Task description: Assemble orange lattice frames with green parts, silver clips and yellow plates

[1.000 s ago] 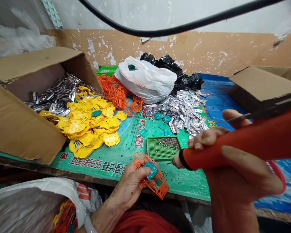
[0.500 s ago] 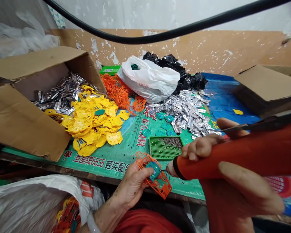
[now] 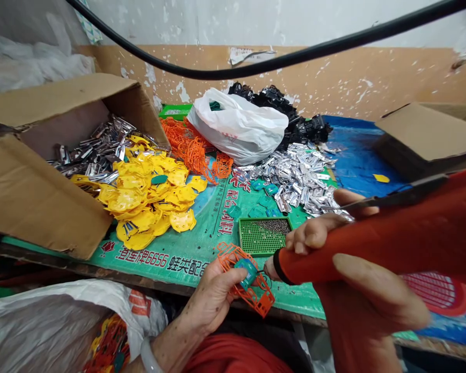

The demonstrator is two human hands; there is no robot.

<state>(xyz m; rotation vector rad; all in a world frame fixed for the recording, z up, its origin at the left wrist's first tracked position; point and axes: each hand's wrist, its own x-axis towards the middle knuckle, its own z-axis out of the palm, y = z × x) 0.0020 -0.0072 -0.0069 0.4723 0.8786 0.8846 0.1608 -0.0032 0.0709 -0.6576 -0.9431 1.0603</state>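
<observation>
My left hand (image 3: 213, 292) is closed around an orange openwork plastic frame (image 3: 264, 303), its thumb pressing a teal plastic piece (image 3: 249, 269) onto the frame. In my right hand (image 3: 376, 295) is a red electric screwdriver (image 3: 365, 251), pointing left. Its narrow tip reaches the right side of the teal piece; whether a screw is under it is too small to tell. Just beyond both hands lies a green mesh tray (image 3: 256, 244) with small screws heaped in its far right part.
Yellow plastic pieces (image 3: 147, 191) spill from a cardboard box (image 3: 62, 202) at left. Shiny metal clips (image 3: 303, 176) lie behind the tray, near a white plastic bag (image 3: 241, 127). Orange frames (image 3: 186, 145) are piled behind. A black cable (image 3: 217, 72) hangs across the top.
My right hand and the screwdriver's body have shifted slightly left, while the tip stays by the teal piece. My left hand holds the orange frame in nearly the same place.
</observation>
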